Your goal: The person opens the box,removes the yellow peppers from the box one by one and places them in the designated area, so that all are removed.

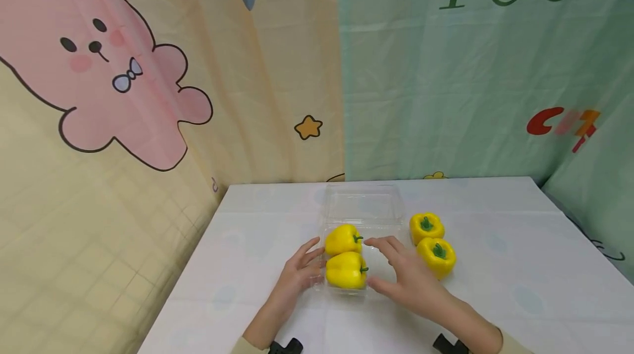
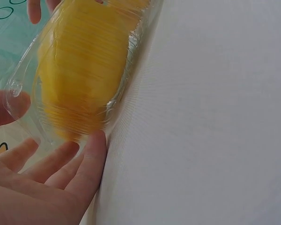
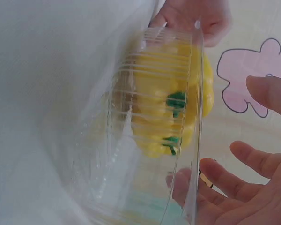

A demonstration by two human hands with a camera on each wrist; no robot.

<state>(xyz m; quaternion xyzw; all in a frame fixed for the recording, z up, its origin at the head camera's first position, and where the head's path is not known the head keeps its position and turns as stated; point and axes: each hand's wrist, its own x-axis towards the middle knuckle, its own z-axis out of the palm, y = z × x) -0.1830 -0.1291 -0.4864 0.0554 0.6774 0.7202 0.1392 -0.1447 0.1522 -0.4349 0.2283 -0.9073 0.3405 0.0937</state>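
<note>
Two yellow bell peppers lie on their sides in a clear plastic clamshell box (image 1: 381,272), one behind the other, stems pointing right. The front pepper (image 1: 345,271) is close to the near wall; the rear pepper (image 1: 343,239) sits against it. My left hand (image 1: 296,276) rests its relaxed fingertips on the box's left side, as the pepper (image 2: 84,70) behind the clear wall in the left wrist view confirms. Over the right part of the box, my right hand (image 1: 413,281) has its thumb and fingers spread apart, with nothing between them. Its fingers (image 3: 253,159) appear beside the box rim in the right wrist view.
To the right of the box stand two more yellow peppers, stems up: a rear one (image 1: 426,227) and a nearer one (image 1: 438,256) partly behind my right hand. The box's lid (image 1: 364,203) lies folded back toward the curtain (image 1: 277,67) behind the white-covered table (image 1: 495,249).
</note>
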